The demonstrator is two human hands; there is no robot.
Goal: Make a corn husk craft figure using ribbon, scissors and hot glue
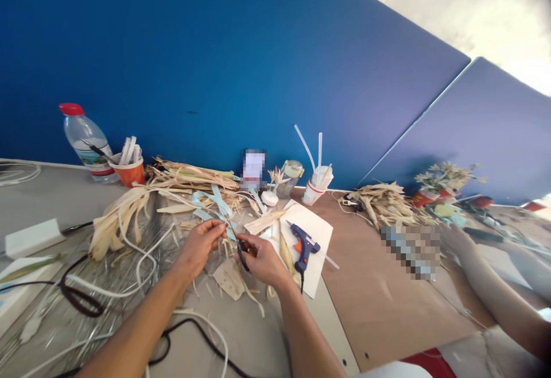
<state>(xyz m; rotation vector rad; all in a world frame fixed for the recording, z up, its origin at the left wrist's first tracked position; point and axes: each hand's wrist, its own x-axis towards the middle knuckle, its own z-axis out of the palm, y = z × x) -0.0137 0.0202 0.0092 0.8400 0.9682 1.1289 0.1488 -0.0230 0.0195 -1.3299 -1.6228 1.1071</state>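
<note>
My right hand (262, 257) is closed round the black handles of a pair of scissors (241, 251), whose blades point up toward my left hand. Fingertips pressed together, my left hand (205, 244) pinches something too small to make out, close to the blades. Behind both hands lie light blue strips (221, 203) among dried corn husks (193, 177). A trimmed piece of husk (230, 277) rests on the table below the scissors. To the right, a blue glue gun (303, 247) with an orange trigger lies on a white sheet (321, 231).
A water bottle (88, 142) and an orange cup (130, 172) stand at the back left. White and black cables (142, 274) cross clear thin sticks on the left. A white cup (313, 191) holds glue sticks. At right, a co-worker's arms (486, 274) reach over the brown board (387, 309).
</note>
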